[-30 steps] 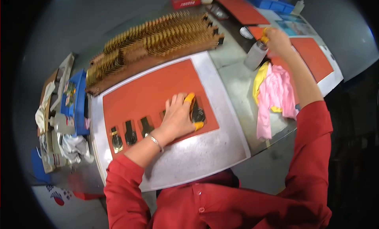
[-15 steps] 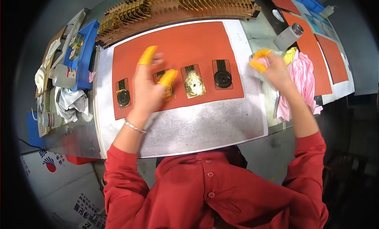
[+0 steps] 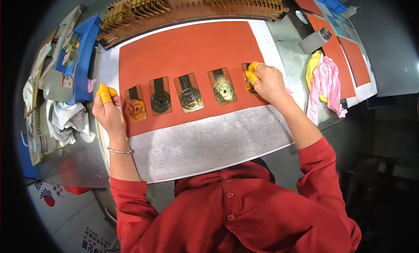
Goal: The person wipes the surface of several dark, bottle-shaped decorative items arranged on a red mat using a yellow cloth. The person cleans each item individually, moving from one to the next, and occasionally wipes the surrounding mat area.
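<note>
Several rectangular plates with dark bands and round medal designs lie in a row on an orange mat (image 3: 187,43). My right hand (image 3: 271,85) bends over the rightmost plate (image 3: 249,88), its yellow-covered fingertips pinched at the plate and hiding part of it. A pinkish bit shows beside that palm; what the fingers hold is hidden. My left hand (image 3: 108,113) is raised beside the mat's left edge, near the amber-looking leftmost plate (image 3: 136,108). Its yellow-covered fingers are pressed together, and I cannot see what is between them. Between the hands are a dark plate (image 3: 161,99), a silvery plate (image 3: 191,98) and a gold-sheened plate (image 3: 224,91).
A wooden rack (image 3: 174,13) of golden pieces spans the back. To the left are a blue tray (image 3: 89,52), a whitish bottle (image 3: 56,85) and grey-white cloth (image 3: 67,122). Pink cloth (image 3: 325,85) and a capped bottle (image 3: 315,41) are on the right.
My left hand has drawn left off the plates, uncovering those beneath it. My right hand has moved left from beside the pink cloth to the rightmost plate. The view has shifted slightly.
</note>
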Demonstrator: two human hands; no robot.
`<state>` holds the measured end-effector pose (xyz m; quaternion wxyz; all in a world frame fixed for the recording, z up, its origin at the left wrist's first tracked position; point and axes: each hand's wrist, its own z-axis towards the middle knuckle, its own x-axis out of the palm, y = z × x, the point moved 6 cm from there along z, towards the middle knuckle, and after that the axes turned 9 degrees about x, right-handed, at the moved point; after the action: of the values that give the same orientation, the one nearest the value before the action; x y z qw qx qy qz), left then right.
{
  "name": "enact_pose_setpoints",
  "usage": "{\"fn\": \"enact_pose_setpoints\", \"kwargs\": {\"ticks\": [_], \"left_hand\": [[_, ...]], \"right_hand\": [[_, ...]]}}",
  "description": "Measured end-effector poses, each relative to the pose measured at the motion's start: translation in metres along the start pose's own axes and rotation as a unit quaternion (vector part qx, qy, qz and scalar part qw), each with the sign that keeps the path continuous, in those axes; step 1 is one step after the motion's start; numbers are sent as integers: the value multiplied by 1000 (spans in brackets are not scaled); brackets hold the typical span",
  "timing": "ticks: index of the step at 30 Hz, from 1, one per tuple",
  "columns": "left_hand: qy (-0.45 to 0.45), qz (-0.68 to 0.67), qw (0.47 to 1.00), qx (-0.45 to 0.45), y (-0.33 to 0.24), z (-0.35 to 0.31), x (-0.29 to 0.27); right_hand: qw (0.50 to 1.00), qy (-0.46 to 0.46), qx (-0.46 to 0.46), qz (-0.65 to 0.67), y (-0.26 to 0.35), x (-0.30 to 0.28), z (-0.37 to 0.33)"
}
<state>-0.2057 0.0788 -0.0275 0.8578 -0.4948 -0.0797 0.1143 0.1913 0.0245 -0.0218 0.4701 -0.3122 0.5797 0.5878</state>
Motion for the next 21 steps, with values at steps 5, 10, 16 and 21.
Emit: {"fn": "enact_pose_setpoints", "kwargs": {"ticks": [5,10,16,21], "left_hand": [[22,22,999,-15,5,-10,3],[34,38,999,5,5,-11,0],[66,50,996,-20,9,-13,11],[13,57,998,-4,7,-11,4]], "right_hand": [[999,-19,-35,-25,4,4,-20],[999,-18,-39,-17,10,3,-37],[997,-45,-50,-30,11,4,-8],[999,-5,-51,-14,10,6,-37]]}}
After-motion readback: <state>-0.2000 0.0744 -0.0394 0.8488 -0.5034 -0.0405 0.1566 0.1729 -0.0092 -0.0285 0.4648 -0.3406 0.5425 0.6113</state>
